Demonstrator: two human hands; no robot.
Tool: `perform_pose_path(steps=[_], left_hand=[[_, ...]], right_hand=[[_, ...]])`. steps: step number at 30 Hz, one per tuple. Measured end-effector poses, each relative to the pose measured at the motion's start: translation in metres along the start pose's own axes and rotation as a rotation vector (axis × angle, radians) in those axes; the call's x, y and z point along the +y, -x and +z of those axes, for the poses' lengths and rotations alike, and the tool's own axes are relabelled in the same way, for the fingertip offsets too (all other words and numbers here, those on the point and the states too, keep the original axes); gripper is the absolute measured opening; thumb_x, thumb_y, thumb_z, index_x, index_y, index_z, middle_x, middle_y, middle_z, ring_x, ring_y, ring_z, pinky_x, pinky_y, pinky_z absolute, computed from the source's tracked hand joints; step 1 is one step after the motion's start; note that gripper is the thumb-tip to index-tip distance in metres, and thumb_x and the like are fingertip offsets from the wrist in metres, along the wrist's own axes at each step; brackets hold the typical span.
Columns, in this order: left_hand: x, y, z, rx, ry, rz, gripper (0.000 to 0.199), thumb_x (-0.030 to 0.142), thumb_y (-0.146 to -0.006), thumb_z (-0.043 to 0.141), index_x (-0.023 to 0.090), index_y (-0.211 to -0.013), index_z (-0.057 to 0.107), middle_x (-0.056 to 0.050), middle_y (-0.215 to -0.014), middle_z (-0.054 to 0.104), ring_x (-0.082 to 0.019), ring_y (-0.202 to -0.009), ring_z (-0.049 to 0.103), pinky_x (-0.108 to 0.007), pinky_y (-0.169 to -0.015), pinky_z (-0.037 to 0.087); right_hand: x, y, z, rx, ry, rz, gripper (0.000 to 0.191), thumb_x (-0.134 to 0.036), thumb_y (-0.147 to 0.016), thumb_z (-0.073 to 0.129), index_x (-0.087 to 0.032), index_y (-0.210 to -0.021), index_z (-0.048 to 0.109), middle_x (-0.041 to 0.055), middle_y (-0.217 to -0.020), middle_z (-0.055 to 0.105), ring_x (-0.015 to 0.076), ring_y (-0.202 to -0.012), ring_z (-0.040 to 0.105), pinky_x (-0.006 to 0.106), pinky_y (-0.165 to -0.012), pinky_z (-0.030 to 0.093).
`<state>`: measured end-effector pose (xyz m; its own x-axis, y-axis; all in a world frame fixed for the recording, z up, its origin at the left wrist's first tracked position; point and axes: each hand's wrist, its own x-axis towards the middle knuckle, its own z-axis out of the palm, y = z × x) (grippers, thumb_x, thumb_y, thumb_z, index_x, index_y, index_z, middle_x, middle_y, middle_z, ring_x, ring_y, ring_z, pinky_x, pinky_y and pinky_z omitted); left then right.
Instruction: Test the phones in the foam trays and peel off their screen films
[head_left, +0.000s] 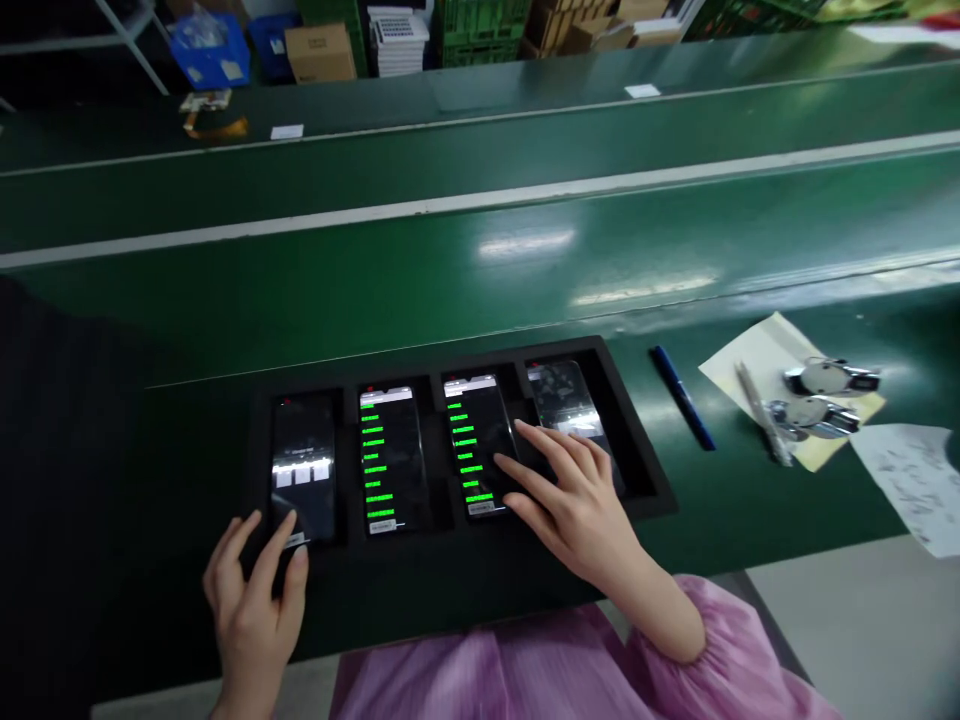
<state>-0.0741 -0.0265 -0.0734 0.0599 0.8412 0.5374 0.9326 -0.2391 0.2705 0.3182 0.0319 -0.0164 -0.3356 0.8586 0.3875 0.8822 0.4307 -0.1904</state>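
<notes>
Black tray [651, 503] on the green counter [720, 520] holds four smartphones, each lying in its own compartment. The left hand [255, 600] is open, fingers spread, with a fingertip at the lower end of the leftmost phone [304, 460], whose screen shows a row of white blocks. Second phone [396, 460] and third phone [476, 435] both display stacked green bars. The right hand [581, 510], loosely open and grasping nothing, extends its fingers over the third phone's right edge; whether they touch the glass, I cannot tell. It partly covers the fourth phone [562, 395], whose surface carries a reflection. To the right lie a blue pen [684, 398] and a paper sheet [750, 350] bearing shiny metal objects [832, 377].
</notes>
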Motion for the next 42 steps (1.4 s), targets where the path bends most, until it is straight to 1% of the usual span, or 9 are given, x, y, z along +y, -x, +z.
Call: perform_pose_path(steps=[4, 8, 13, 19, 24, 29, 35, 38, 42], left_hand=[[0.005, -0.009, -0.006, -0.022, -0.062, -0.012, 0.029, 0.022, -0.101, 0.066, 0.021, -0.129, 0.073, -0.016, -0.143, 0.061, -0.034, -0.142, 0.056, -0.053, -0.121, 0.042], [0.008, -0.029, -0.01, -0.074, -0.147, -0.087, 0.03, 0.037, -0.104, 0.062, 0.021, -0.128, 0.072, -0.013, -0.129, 0.068, -0.029, -0.122, 0.065, -0.061, -0.125, 0.035], [0.01, -0.046, -0.009, -0.215, -0.257, -0.182, 0.049, 0.051, -0.104, 0.059, 0.028, -0.148, 0.063, -0.017, -0.152, 0.056, -0.038, -0.136, 0.057, -0.075, -0.122, 0.03], [0.018, -0.038, -0.012, -0.096, -0.178, -0.191, 0.051, 0.048, -0.103, 0.062, 0.022, -0.147, 0.06, -0.017, -0.146, 0.061, -0.033, -0.138, 0.059, -0.065, -0.129, 0.027], [0.019, -0.03, -0.017, -0.104, -0.2, -0.209, 0.048, 0.047, -0.104, 0.062, 0.021, -0.144, 0.061, -0.015, -0.141, 0.065, -0.032, -0.134, 0.062, -0.062, -0.129, 0.03], [0.019, -0.031, -0.017, -0.167, -0.234, -0.239, 0.05, 0.051, -0.104, 0.059, 0.023, -0.145, 0.062, -0.016, -0.144, 0.062, -0.034, -0.137, 0.059, -0.066, -0.126, 0.032], [0.014, -0.052, -0.01, -0.23, -0.256, -0.27, 0.054, 0.059, -0.102, 0.06, 0.031, -0.148, 0.063, -0.018, -0.158, 0.049, -0.041, -0.146, 0.049, -0.077, -0.122, 0.028], [0.013, -0.048, -0.011, -0.18, -0.217, -0.253, 0.053, 0.058, -0.102, 0.06, 0.027, -0.145, 0.065, -0.017, -0.151, 0.054, -0.037, -0.141, 0.053, -0.068, -0.122, 0.035], [0.011, -0.023, -0.021, -0.161, -0.156, -0.201, 0.051, 0.05, -0.105, 0.057, 0.022, -0.147, 0.059, -0.014, -0.133, 0.065, -0.03, -0.128, 0.062, -0.056, -0.12, 0.043]], right_hand=[[-0.008, -0.009, 0.007, 0.028, -0.005, -0.048, 0.027, -0.04, -0.11, 0.056, -0.027, -0.123, 0.077, 0.0115, -0.151, 0.064, 0.031, -0.133, 0.059, 0.053, -0.113, 0.039], [-0.002, -0.004, 0.009, 0.118, -0.056, -0.13, 0.024, -0.03, -0.109, 0.058, -0.019, -0.122, 0.074, 0.0159, -0.14, 0.068, 0.033, -0.123, 0.063, 0.05, -0.103, 0.045], [0.005, 0.01, 0.016, 0.138, -0.059, -0.193, 0.026, -0.032, -0.11, 0.054, -0.018, -0.12, 0.073, 0.0184, -0.137, 0.068, 0.0371, -0.117, 0.065, 0.05, -0.091, 0.046], [0.004, 0.018, 0.026, 0.13, -0.055, -0.152, 0.035, -0.042, -0.111, 0.047, -0.022, -0.123, 0.074, 0.0152, -0.141, 0.068, 0.0378, -0.119, 0.066, 0.053, -0.092, 0.045], [0.006, 0.02, 0.028, 0.158, -0.09, -0.149, 0.032, -0.039, -0.11, 0.049, -0.023, -0.123, 0.073, 0.0155, -0.14, 0.068, 0.0392, -0.118, 0.067, 0.055, -0.092, 0.046], [0.007, 0.021, 0.031, 0.17, -0.093, -0.155, 0.027, -0.036, -0.109, 0.051, -0.024, -0.123, 0.071, 0.0161, -0.136, 0.071, 0.0404, -0.115, 0.068, 0.056, -0.092, 0.047], [0.006, 0.02, 0.03, 0.156, -0.099, -0.124, 0.026, -0.037, -0.109, 0.05, -0.026, -0.121, 0.071, 0.0144, -0.138, 0.071, 0.0402, -0.117, 0.068, 0.057, -0.094, 0.047], [0.006, 0.02, 0.03, 0.161, -0.085, -0.128, 0.029, -0.037, -0.109, 0.05, -0.023, -0.121, 0.072, 0.0154, -0.137, 0.07, 0.0396, -0.116, 0.069, 0.057, -0.095, 0.047], [0.005, 0.021, 0.03, 0.172, -0.078, -0.12, 0.029, -0.037, -0.109, 0.052, -0.023, -0.122, 0.074, 0.014, -0.138, 0.07, 0.0365, -0.116, 0.069, 0.054, -0.096, 0.047]])
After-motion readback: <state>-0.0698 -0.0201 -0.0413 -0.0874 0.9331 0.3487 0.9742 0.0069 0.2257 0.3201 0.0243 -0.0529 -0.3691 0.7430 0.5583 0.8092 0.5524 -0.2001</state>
